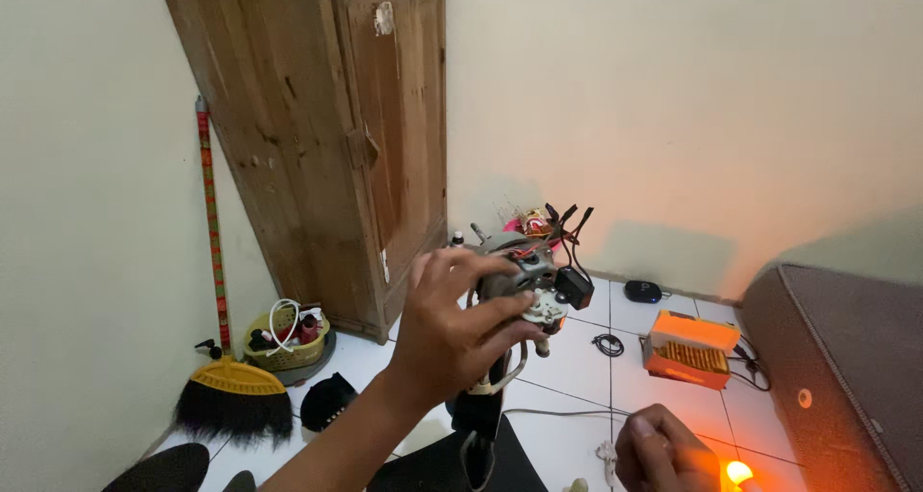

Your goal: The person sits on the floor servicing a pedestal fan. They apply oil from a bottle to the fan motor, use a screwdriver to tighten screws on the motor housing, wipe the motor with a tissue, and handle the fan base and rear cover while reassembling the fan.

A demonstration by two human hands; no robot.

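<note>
- My left hand (452, 333) is raised in front of me, fingers and thumb wrapped around a small grey electric motor (524, 276), gripping its body from the near-left side.
- The motor sits up in the air, well above the floor, just right of my left palm. Its long axis seems to tilt up and away from me, with the red and black wires (562, 225) sprouting from the far, upper end.
- A black box-shaped part (577, 287) hangs at the motor's right side, and a pale cable (510, 372) droops from beneath it toward the floor.
- My right hand (668, 449) is low and to the right, near the floor, fingers curled shut; a small glowing orange flame or light (738, 473) shows just beside it, and I cannot tell what the fingers are pinching.
- So the left hand is on the motor; the right is well apart, below and to the right of it.
- Beneath is a white tiled floor (567, 362), with an orange box (690, 350) to the right and a small black oval object (642, 290) farther back by the wall.
- On the left stand a wooden cabinet (336, 146), a broom (226, 357) against the wall, and a yellow basket (286, 343); a dark padded surface (846, 367) fills the right.
</note>
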